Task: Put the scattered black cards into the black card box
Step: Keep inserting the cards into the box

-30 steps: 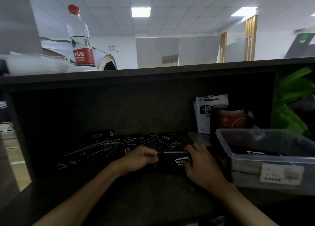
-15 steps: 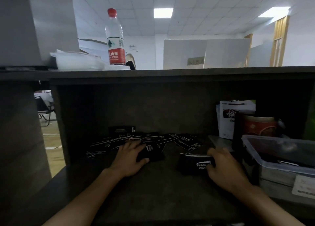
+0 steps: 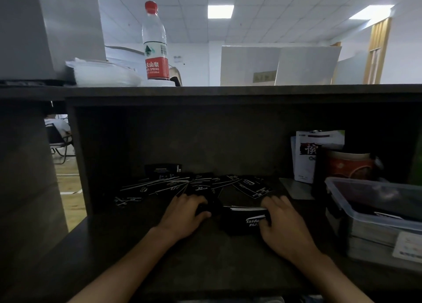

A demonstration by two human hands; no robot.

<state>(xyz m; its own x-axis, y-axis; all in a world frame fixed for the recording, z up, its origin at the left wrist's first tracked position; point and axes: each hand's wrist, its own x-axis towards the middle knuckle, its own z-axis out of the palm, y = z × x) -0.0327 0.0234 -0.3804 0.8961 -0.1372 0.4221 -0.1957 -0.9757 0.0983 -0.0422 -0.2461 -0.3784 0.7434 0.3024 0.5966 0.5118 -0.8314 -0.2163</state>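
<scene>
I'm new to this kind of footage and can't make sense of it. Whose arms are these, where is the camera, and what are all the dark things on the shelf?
No machine here: a person wears a camera on the head, looking down at their own arms. They work inside a dark desk shelf. The right hand holds the black card box, open at the top with cards inside. The left hand has its grip on a few black cards. More scattered black cards lie behind. A clear plastic tub stands to the right, and a water bottle on top.
</scene>
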